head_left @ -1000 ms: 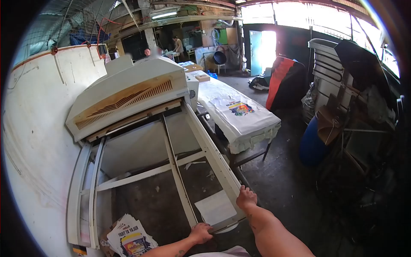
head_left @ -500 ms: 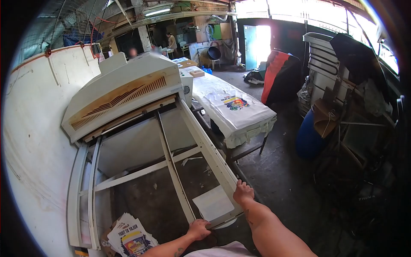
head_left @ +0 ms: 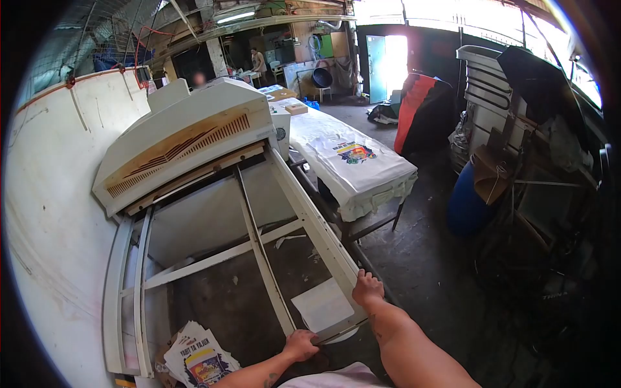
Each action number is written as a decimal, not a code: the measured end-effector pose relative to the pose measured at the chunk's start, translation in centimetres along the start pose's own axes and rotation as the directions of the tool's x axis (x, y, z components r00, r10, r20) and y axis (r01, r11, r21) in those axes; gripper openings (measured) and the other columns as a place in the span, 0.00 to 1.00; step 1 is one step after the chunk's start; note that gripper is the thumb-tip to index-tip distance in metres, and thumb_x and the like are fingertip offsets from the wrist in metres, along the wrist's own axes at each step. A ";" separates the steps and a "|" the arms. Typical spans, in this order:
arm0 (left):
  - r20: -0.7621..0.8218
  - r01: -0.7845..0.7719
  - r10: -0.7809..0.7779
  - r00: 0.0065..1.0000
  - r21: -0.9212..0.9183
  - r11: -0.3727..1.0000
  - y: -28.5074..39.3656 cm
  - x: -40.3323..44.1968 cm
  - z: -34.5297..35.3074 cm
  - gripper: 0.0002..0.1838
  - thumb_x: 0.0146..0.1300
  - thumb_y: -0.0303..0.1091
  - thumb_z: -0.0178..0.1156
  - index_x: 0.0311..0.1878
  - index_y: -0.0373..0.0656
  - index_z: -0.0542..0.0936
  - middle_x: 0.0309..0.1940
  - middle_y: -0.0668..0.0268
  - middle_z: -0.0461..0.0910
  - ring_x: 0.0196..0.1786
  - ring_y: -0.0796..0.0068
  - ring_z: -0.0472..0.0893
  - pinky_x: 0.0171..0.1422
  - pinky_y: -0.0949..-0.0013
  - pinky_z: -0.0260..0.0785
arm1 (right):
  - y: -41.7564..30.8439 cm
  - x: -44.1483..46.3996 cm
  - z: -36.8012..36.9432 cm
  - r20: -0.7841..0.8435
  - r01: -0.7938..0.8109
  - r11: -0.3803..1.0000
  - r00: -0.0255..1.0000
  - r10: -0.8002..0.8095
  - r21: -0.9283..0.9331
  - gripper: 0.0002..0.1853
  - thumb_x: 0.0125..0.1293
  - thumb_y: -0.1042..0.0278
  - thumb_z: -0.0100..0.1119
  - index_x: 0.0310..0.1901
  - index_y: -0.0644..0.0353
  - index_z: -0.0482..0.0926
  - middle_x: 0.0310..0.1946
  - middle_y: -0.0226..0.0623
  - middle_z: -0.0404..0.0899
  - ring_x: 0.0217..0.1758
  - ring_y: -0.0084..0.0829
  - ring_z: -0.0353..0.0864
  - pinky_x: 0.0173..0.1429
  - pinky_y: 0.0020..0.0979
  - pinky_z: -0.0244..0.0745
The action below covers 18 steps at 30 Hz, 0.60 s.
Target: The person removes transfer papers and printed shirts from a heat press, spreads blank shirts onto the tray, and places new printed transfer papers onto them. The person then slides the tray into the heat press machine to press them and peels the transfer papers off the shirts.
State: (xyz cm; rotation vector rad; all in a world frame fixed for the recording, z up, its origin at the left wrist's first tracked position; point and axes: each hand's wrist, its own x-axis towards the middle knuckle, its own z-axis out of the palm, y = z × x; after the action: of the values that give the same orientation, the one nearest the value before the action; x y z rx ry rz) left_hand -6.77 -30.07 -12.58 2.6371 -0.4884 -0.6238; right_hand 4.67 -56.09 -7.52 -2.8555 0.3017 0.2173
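A large white machine point(head_left: 187, 145) with a vented, brown-stained hood stands ahead, and an open white metal frame point(head_left: 259, 252) extends from it toward me. My right hand point(head_left: 368, 286) is closed over the frame's right side rail near the front corner. Lower and to the left, my left hand point(head_left: 301, 345) grips the front edge of the frame, by the end of its middle bar. Between the two hands, a blank white sheet point(head_left: 323, 306) lies beneath the frame. Printed sheets point(head_left: 200, 362) with a colourful design are piled low, left of my left forearm.
A long table point(head_left: 378, 184) bears a white cloth with a colourful print point(head_left: 354, 152). A white wall panel point(head_left: 52, 213) borders the left side. To the right are a blue drum point(head_left: 467, 200), a red-and-black covered object point(head_left: 424, 116) and stacked clutter. A person point(head_left: 258, 61) is at the back.
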 end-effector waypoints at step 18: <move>0.002 -0.042 0.042 0.999 -0.015 0.999 0.1 0.0 -0.2 0.28 0.46 0.46 0.59 0.53 0.50 0.80 0.55 0.61 0.77 0.62 0.58 0.70 0.67 0.57 0.63 | -0.1 0.2 -0.1 -0.010 -0.005 1.000 1.000 0.005 0.002 0.21 0.61 0.67 0.49 0.56 0.59 0.66 0.48 0.46 0.75 0.52 0.46 0.79 0.53 0.44 0.73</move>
State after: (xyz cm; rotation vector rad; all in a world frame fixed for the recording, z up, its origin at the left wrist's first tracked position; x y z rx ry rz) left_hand -6.70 -30.07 -12.34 2.6050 -0.5369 -0.6158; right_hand 4.89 -56.02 -7.44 -2.8549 0.3116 0.2041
